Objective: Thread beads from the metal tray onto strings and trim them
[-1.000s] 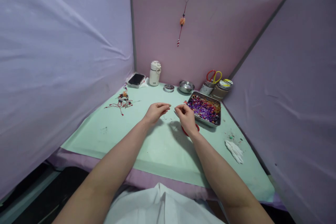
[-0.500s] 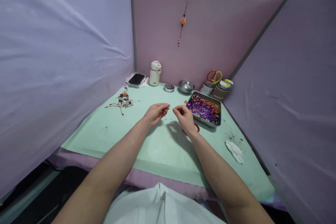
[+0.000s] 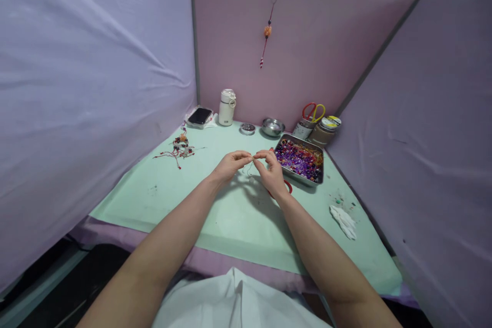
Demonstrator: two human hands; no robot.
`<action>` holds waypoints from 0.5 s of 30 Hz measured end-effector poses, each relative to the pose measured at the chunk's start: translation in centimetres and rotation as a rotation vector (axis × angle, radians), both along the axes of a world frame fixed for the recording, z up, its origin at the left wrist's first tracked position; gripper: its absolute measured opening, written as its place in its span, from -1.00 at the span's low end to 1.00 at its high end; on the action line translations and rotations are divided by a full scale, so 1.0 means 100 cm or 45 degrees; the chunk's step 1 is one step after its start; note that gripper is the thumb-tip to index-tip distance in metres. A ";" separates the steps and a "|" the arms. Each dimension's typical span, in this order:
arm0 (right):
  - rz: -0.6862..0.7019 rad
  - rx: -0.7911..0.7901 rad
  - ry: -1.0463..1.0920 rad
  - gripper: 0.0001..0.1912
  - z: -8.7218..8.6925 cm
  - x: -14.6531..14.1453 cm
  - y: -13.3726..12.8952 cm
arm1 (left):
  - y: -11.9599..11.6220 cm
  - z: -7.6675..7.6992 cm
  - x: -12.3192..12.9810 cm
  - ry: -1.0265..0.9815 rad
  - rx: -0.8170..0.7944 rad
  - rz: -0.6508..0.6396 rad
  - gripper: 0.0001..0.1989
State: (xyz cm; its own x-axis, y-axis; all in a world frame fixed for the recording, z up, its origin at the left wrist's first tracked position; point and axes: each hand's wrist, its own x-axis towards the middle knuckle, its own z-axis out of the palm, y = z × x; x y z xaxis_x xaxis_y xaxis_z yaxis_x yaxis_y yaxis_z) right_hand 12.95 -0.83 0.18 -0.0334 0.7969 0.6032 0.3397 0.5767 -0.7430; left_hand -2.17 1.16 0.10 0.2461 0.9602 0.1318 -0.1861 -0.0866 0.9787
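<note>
Over the middle of the pale green table cover (image 3: 230, 225), my left hand (image 3: 231, 164) and my right hand (image 3: 270, 170) meet at the fingertips. Both pinch a thin cord (image 3: 249, 169), whose loose ends hang just below the fingers. Anything smaller between the fingertips is too tiny to make out. Right of my right hand is a metal tray (image 3: 307, 181) of purple, red and dark beads (image 3: 298, 160). Red-handled scissors (image 3: 288, 187) lie partly hidden under my right wrist.
Beaded strings (image 3: 182, 146) lie at the left. Along the back are a phone (image 3: 200, 116), white bottle (image 3: 227, 107), small dish (image 3: 247, 128), metal bowl (image 3: 272, 127) and jars (image 3: 325, 130). A white cloth (image 3: 344, 222) lies right. A beaded ornament (image 3: 268, 31) hangs behind.
My hands have come together, closing the small gap between their fingertips. The cord now hangs in a loop or loose ends below them.
</note>
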 end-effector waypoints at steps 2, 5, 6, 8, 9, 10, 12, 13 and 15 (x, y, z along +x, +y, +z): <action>-0.009 0.019 -0.003 -0.91 -0.001 0.000 0.001 | 0.000 -0.001 0.000 0.038 0.052 0.033 -0.75; -0.022 0.021 -0.028 -0.90 -0.002 0.001 0.002 | -0.001 0.000 0.000 0.147 0.183 0.133 -0.77; -0.024 0.020 -0.039 -0.90 -0.003 0.001 0.002 | -0.002 0.001 0.000 0.185 0.237 0.181 -0.78; -0.026 0.022 -0.057 -0.88 -0.004 0.002 0.003 | -0.003 0.001 0.001 0.243 0.345 0.273 -0.80; -0.031 0.025 -0.062 -0.88 -0.005 0.002 0.003 | -0.004 0.001 0.001 0.265 0.391 0.312 -0.81; -0.041 0.029 -0.066 -0.88 -0.005 0.002 0.004 | -0.004 0.001 0.002 0.282 0.424 0.340 -0.81; -0.073 0.037 -0.072 -0.88 -0.007 0.002 0.005 | -0.004 0.000 0.002 0.305 0.450 0.364 -0.82; -0.093 0.038 -0.079 -0.87 -0.008 0.002 0.005 | -0.003 0.000 0.002 0.307 0.447 0.372 -0.82; -0.131 0.038 -0.100 -0.87 -0.009 0.001 0.005 | -0.003 0.000 0.002 0.305 0.423 0.391 -0.83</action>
State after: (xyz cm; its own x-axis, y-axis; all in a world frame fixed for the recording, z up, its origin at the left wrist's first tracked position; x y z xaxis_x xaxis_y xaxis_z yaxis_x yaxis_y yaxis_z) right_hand 13.08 -0.32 -0.73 -0.0003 0.7801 0.6257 0.4545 0.5575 -0.6948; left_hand -1.95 0.89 0.10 0.0202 0.9088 0.4168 0.1229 -0.4160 0.9010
